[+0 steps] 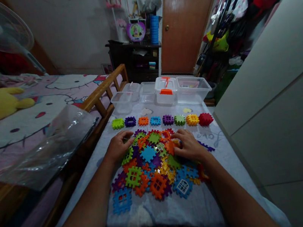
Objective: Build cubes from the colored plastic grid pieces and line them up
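A pile of interlocking tiles is spread mid-table on a pale cloth. The left hand is laid on it, fingers apart; the right hand grip cannot be told. Beyond a row of cubes, clear tubs are lined up, contents indistinct.

Eight toy cubes; five clear tubs; two hands.

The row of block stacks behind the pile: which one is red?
The red stack at the row's right end, beside the yellow stack; no other stack there is red.
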The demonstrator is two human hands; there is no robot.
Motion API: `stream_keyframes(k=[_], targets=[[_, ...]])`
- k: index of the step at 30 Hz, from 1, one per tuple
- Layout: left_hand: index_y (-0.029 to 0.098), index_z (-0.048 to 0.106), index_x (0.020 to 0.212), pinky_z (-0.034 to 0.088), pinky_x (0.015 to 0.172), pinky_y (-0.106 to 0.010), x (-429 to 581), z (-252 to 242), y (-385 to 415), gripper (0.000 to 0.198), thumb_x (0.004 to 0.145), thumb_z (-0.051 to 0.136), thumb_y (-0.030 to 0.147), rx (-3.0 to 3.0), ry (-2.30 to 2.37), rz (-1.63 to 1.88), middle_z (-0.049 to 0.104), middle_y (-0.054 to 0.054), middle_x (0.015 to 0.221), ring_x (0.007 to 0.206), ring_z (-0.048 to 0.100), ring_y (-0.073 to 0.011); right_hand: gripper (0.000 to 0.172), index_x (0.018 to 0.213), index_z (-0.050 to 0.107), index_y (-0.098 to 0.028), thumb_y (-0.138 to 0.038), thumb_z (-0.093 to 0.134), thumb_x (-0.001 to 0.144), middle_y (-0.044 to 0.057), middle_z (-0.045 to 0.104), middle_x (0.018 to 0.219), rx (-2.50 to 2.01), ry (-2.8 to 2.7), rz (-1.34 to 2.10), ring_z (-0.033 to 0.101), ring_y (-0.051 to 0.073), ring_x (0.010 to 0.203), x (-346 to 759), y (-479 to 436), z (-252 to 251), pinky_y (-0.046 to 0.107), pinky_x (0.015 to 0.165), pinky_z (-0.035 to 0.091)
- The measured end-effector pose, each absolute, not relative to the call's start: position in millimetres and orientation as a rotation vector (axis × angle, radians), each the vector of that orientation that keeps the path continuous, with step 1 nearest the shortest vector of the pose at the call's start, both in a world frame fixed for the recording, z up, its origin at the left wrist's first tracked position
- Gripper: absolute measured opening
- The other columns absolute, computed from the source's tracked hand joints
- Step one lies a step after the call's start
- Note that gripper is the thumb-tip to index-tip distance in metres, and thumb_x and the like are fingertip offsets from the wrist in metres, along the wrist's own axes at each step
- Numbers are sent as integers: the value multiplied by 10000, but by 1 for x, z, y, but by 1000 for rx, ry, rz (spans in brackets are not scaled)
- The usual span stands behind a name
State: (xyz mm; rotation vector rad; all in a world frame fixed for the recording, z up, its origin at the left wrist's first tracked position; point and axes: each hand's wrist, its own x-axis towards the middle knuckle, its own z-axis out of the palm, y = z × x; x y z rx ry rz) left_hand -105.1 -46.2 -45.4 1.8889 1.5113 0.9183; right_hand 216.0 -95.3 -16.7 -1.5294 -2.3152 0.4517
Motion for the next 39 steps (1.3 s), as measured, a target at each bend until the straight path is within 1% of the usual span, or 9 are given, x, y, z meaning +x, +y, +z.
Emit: stream_keyframes(k=[4,9,15,19,23,26,29,35,39], targets=[[172,691,1007,534,856,-373,-106,-45,-46,436,778,601,532,1898,1528,915,716,-85,1026,887,669,-233,291,1091,664,-162,-211,572,819,116,623,1111,-1575,-2280,356,531,256,1035,213,-86,-19,404,945,405],[173,694,1008,533,863,-377,-108,-48,-44,427,785,605,526,1897,1508,917,715,-88,1033,903,670,-236,463,1308,552,-125,-144,523,847,155,596,1314,-1532,-2369,360,513,272,1172,202,-67,-22,420,1032,359],[175,696,1015,537,848,-367,-108,-50,-43,406,792,609,502,1917,1492,921,716,-81,1013,890,678,-232,419,1217,616,-162,-123,585,801,131,630,1187,-1588,-2397,380,550,257,1085,193,-50,-26,376,965,402],[173,694,1013,538,843,-364,-107,-49,-43,400,796,603,496,1918,1482,924,717,-78,1002,887,678,-230,249,1042,657,-176,-114,578,814,90,618,1014,-1549,-2287,374,564,208,959,196,-50,-24,310,858,435],[179,697,998,536,841,-358,-107,-51,-42,387,799,608,498,1924,1473,924,717,-75,1002,884,679,-228,111,844,596,-195,-97,563,803,21,581,832,-1499,-2169,385,529,158,765,210,-52,-19,265,733,423],[179,695,1001,532,854,-356,-107,-51,-42,379,803,608,490,1933,1484,914,716,-74,1009,893,676,-226,114,826,566,-196,-87,544,800,32,569,839,-1546,-2125,273,523,168,770,223,-56,-16,269,712,409],[182,694,1002,531,863,-359,-107,-50,-43,387,801,607,501,1928,1493,901,719,-72,1009,898,673,-228,95,866,577,-188,-115,535,822,62,576,900,-1591,-2200,243,540,189,823,230,-64,-15,287,728,414],[181,690,1016,535,862,-369,-107,-47,-44,410,797,601,516,1933,1505,876,716,-80,1025,914,672,-236,131,901,603,-188,-156,599,774,58,605,945,-1469,-2316,499,578,194,897,234,-82,-11,316,837,451],[185,695,1012,537,852,-366,-107,-47,-44,414,791,600,522,1940,1515,867,719,-77,1020,916,673,-238,212,1020,613,-181,-229,605,814,100,624,1054,-1538,-2270,389,567,240,1020,231,-82,-15,394,949,434]])
